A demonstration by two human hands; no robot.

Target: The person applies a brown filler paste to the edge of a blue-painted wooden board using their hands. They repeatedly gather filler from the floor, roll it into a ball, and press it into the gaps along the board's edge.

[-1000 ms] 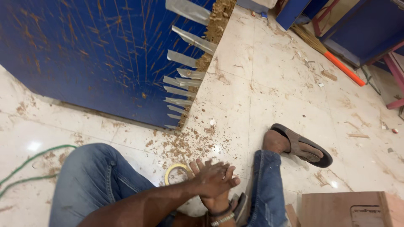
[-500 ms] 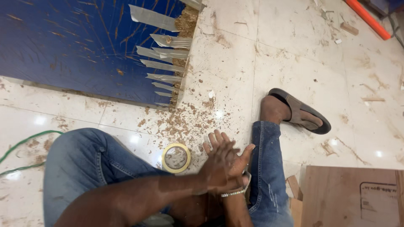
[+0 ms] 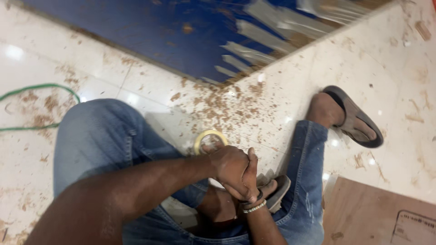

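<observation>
Clasping together low centre of the frame, the left hand [image 3: 231,168] lay over the right hand [image 3: 249,181], neither holding anything; the masking tape roll [image 3: 210,139] lay flat on the floor [image 3: 281,90], just upper-left, touching the left.

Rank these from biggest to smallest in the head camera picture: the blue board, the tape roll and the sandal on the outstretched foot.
1. blue board, by far the biggest, though it runs out of the picture.
2. sandal.
3. tape roll, smallest, and partly hidden behind the left hand. It lies nearer the camera yet looks smaller than the sandal.
</observation>
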